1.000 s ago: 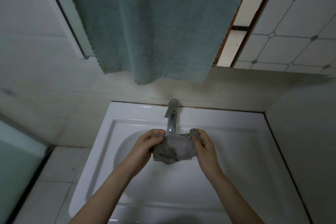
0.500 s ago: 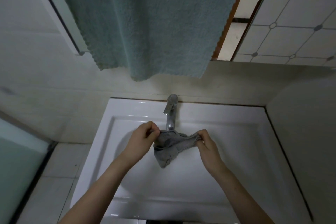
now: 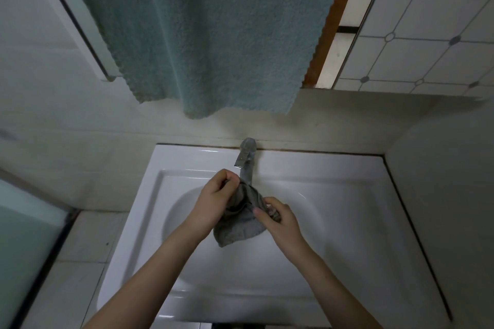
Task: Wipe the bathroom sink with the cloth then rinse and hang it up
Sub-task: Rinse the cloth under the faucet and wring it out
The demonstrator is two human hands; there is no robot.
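Since the earlier frame, the grey cloth (image 3: pixel 238 230) had been drawn from a stretched span into a bunch at frame centre, under the tap (image 3: pixel 247 160), over the sink (image 3: pixel 347 195). It was pinched by the left hand (image 3: pixel 213 203) and gripped by the right hand (image 3: pixel 278 219). Wringing was judged begun; hanging remained undone.

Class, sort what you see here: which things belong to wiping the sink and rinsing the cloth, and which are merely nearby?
Part of the job:
grey cloth, gripped by the left hand and right hand
sink
tap

Merely nearby:
teal towel hanging above
tiled ledge beside the sink
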